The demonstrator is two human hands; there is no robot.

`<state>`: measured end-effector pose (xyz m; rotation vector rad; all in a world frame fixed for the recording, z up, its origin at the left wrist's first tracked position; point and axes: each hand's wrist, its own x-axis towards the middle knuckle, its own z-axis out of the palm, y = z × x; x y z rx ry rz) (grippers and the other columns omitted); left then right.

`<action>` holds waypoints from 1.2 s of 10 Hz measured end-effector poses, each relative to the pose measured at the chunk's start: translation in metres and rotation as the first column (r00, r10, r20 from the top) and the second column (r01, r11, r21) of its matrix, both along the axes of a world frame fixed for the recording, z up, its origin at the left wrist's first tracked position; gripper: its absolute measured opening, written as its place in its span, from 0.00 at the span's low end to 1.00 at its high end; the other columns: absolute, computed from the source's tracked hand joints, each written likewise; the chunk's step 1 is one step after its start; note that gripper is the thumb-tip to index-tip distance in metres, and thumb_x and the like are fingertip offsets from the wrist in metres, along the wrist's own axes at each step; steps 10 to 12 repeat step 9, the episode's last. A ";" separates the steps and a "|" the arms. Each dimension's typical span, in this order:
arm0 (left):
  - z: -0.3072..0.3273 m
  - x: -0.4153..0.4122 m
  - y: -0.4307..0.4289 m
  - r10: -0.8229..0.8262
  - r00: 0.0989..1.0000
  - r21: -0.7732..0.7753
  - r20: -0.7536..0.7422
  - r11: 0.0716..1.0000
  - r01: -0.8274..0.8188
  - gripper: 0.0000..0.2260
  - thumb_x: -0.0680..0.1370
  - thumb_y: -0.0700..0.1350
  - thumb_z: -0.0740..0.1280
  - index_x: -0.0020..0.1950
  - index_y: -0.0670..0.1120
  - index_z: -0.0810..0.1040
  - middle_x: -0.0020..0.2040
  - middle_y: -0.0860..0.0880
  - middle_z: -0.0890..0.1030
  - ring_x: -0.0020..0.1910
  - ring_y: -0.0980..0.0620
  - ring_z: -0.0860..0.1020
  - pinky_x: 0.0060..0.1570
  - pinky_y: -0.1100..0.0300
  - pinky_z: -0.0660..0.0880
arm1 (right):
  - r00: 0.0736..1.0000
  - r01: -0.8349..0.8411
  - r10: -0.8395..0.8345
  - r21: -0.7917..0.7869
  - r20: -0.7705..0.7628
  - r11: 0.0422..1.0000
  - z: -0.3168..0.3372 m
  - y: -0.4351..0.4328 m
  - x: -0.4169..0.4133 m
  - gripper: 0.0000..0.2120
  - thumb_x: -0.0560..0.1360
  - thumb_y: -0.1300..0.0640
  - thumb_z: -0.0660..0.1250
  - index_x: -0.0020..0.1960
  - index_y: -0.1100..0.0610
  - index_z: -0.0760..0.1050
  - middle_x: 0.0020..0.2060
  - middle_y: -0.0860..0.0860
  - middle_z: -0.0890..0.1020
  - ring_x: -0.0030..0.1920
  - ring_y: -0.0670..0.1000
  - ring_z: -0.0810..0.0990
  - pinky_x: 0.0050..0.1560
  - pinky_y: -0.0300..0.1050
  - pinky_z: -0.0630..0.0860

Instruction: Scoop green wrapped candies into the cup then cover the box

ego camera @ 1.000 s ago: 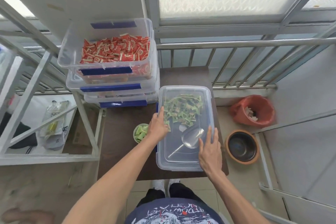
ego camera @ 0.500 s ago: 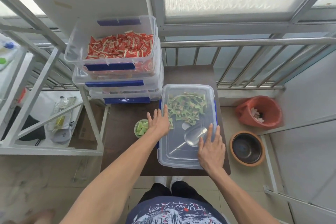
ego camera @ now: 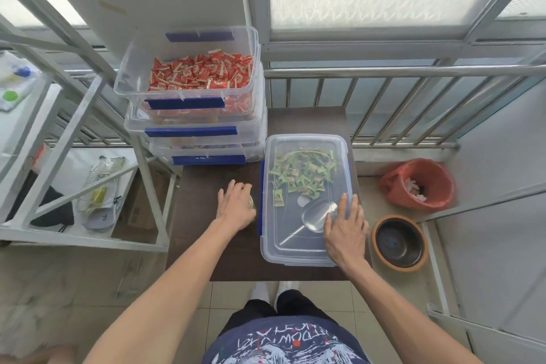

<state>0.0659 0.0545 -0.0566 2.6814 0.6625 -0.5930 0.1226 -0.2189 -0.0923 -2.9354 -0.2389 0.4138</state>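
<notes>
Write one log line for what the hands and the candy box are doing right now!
lid: on box | right hand: flat on lid | left hand: over cup, beside box | scoop: inside

Legible text is scarce. A grey pouch (ego camera: pixel 100 217) on the low shelf, well to the left of the clear lidded box (ego camera: pixel 304 201), carries the small letters "ok". The dark shirt (ego camera: pixel 283 344) at the bottom edge, below the box, bears white print that appears upside down and cannot be made out; the printing on the red candy wrappers (ego camera: pixel 204 72) and green candy wrappers (ego camera: pixel 301 174) is too small to read.
</notes>
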 end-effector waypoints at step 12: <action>0.157 -0.133 -0.044 -0.048 0.966 0.059 0.255 0.998 0.034 0.21 0.82 0.48 0.65 0.76 0.48 0.72 0.71 0.45 0.78 0.71 0.42 0.74 0.72 0.43 0.67 | 0.989 -0.145 0.147 0.121 -0.004 0.982 0.134 0.019 -0.079 0.25 0.77 0.47 0.52 0.66 0.58 0.74 0.65 0.61 0.78 0.64 0.63 0.77 0.64 0.56 0.73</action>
